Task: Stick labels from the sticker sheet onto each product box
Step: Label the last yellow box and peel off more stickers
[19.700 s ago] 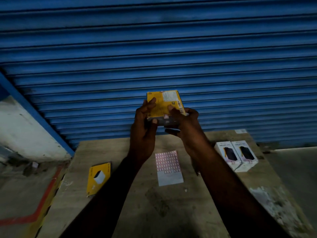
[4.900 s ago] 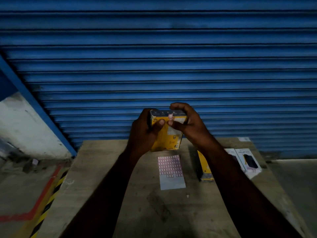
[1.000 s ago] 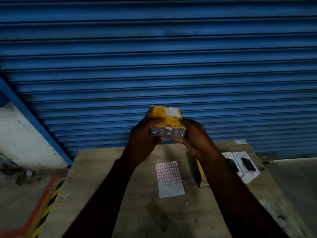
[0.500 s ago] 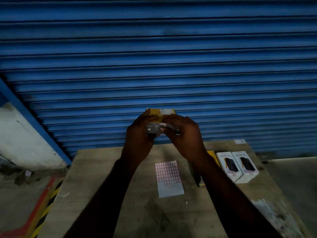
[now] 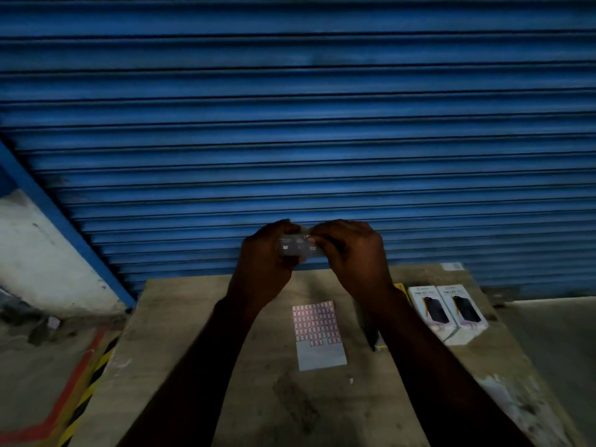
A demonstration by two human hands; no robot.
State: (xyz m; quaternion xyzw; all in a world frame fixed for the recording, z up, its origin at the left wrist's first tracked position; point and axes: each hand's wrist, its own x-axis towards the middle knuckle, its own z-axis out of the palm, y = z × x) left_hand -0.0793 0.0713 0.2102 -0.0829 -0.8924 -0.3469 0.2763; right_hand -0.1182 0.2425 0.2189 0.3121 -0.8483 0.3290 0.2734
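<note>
Floor tape (image 5: pixel 74 380), red plus yellow-black, runs off the table's left edge at 8 o'clock from the hands. Not in play.

Left hand (image 5: pixel 263 264): fingers curled round the left end of the held box (image 5: pixel 299 248), gripping it. The box is up in the air in front of the shutter (image 5: pixel 290 124), above the table's far edge, with a grey side panel facing me.

Sticker sheet (image 5: pixel 318 333) lies flat on the table (image 5: pixel 371 408) at 6 o'clock from the box, well apart from it. Its upper part carries pink labels; the bottom strip looks bare.

Right hand (image 5: pixel 353 256): fingers curled over the box's top right edge, also gripping. I can't tell whether a label sits under those fingertips; it's too blurred.

A yellow box (image 5: pixel 400 287) sits behind the right forearm, mostly hidden. At 4 o'clock from the held box, two white boxes (image 5: pixel 432 309) lie flat, side by side and touching.

My read on handling:
- **Box:** a small, light carton, stiff along edges and corners. The panels would likely dent under a hard pinch, and the printed skin looks smooth, so it could slip.
- **Hold:** take it by the short ends and keep the target face free.
- **Labels:** probably thin and tacky, prone to curl. Lift by a corner, lay one edge first, then rub down.
</note>
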